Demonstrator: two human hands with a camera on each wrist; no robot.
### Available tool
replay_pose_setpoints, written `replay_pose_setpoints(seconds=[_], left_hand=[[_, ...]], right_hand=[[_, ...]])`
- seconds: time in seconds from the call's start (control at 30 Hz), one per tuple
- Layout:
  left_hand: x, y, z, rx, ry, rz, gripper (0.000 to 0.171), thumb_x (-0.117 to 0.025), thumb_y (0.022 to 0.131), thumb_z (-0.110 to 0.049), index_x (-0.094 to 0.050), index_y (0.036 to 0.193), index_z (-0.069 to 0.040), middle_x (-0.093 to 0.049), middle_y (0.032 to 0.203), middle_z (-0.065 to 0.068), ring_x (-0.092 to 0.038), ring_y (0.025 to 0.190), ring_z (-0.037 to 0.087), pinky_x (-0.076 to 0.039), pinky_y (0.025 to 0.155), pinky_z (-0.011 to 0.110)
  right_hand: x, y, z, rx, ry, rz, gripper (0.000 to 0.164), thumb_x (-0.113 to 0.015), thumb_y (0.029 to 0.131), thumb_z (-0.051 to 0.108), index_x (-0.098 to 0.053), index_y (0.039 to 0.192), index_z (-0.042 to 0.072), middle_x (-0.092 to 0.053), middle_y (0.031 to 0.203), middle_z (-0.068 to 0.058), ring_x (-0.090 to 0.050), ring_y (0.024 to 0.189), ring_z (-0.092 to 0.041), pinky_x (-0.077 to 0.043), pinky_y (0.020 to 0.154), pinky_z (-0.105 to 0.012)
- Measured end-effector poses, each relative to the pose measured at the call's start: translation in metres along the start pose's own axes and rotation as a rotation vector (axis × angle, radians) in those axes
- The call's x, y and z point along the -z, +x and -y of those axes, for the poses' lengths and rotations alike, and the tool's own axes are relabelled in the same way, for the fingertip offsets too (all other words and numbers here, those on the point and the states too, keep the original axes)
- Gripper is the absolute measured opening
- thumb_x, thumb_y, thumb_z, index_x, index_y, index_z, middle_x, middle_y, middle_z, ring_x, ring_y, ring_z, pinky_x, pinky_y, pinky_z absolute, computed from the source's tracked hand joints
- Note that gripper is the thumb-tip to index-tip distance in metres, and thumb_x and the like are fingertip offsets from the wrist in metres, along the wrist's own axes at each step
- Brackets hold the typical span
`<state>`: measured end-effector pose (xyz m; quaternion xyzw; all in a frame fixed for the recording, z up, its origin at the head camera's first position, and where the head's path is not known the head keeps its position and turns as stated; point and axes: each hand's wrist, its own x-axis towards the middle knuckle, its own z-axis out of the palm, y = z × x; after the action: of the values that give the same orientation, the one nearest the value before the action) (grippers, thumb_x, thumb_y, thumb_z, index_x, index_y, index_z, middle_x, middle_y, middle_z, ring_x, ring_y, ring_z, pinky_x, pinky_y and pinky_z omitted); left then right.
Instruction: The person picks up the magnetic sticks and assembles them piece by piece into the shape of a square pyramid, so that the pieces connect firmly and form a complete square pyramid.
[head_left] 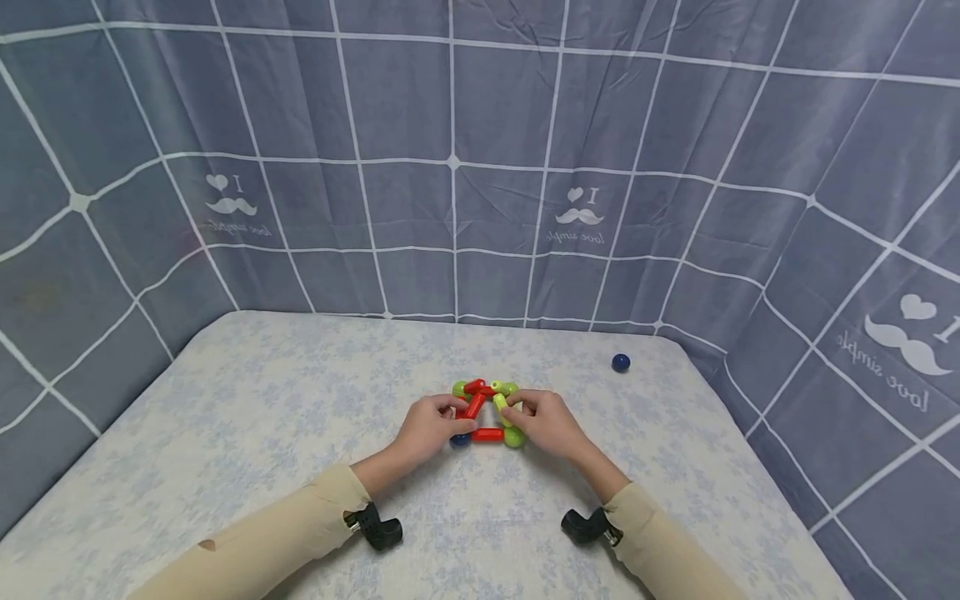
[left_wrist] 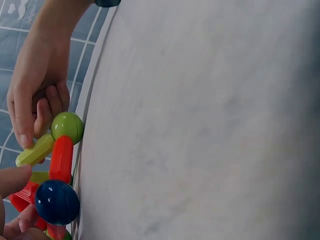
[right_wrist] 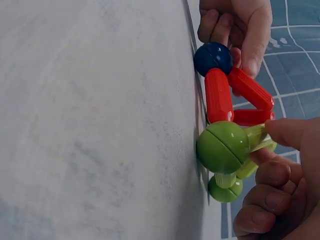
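Note:
A frame of ball-and-rod magnetic pieces sits on the table between both hands. My left hand [head_left: 427, 432] pinches a slanted red rod [head_left: 476, 406] above the dark blue ball [head_left: 460, 439] at the front left corner. With thumb and fingers, my right hand [head_left: 551, 423] pinches a yellow-green rod [right_wrist: 257, 134] that rises from the front right green ball [head_left: 513, 437]. Another red rod [head_left: 488, 434] lies along the front, joining these two balls. Green balls also mark the back corners, and my fingers partly hide the side rods.
A loose dark blue ball [head_left: 620, 362] lies near the table's back right. The table [head_left: 300, 392] has a pale floral cloth. A grey-blue gridded curtain [head_left: 405, 208] encloses the back and sides.

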<state>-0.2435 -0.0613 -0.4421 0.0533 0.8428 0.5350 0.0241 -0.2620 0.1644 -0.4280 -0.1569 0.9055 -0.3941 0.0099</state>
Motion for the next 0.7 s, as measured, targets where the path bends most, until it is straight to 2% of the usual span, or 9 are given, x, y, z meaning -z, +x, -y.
replay_pose_setpoints(seconds=[0.17,0.27,0.5,0.7], left_hand=[[0.003,-0.008,0.003,0.057,-0.044,-0.001,0.021,-0.083,0.082,-0.018,-0.073,0.099,-0.011,-0.046,0.068,-0.002,-0.037,0.059,0.014,-0.031,0.054,0.025],[0.004,-0.010,0.005,0.076,-0.060,0.004,0.019,-0.083,0.082,-0.016,-0.073,0.097,-0.010,-0.047,0.069,-0.002,-0.037,0.059,0.014,-0.031,0.054,0.025],[0.004,-0.011,0.010,0.087,-0.081,-0.008,0.017,-0.083,0.082,-0.015,-0.075,0.096,-0.010,-0.047,0.069,-0.002,-0.037,0.060,0.014,-0.032,0.055,0.026],[0.003,-0.010,0.013,0.082,-0.100,-0.003,0.018,-0.083,0.081,-0.015,-0.075,0.096,-0.010,-0.045,0.068,-0.002,-0.038,0.063,0.014,-0.032,0.058,0.025]], right_hand=[[0.011,0.002,-0.007,-0.010,0.013,-0.034,0.021,-0.069,0.096,0.030,-0.076,0.110,0.017,-0.041,0.057,0.003,-0.034,0.051,-0.011,-0.029,0.049,-0.025],[0.023,0.005,-0.017,-0.019,0.014,-0.078,0.025,-0.067,0.097,0.029,-0.075,0.114,0.013,-0.040,0.058,0.002,-0.034,0.052,-0.012,-0.030,0.050,-0.027],[0.059,0.016,-0.045,-0.070,0.097,-0.174,0.034,-0.064,0.100,0.029,-0.070,0.122,0.005,-0.035,0.058,0.003,-0.028,0.051,-0.012,-0.029,0.049,-0.028],[0.091,0.027,-0.074,-0.131,0.136,-0.290,0.033,-0.065,0.099,0.030,-0.069,0.123,0.007,-0.034,0.056,0.008,-0.025,0.048,-0.010,-0.028,0.048,-0.028]])
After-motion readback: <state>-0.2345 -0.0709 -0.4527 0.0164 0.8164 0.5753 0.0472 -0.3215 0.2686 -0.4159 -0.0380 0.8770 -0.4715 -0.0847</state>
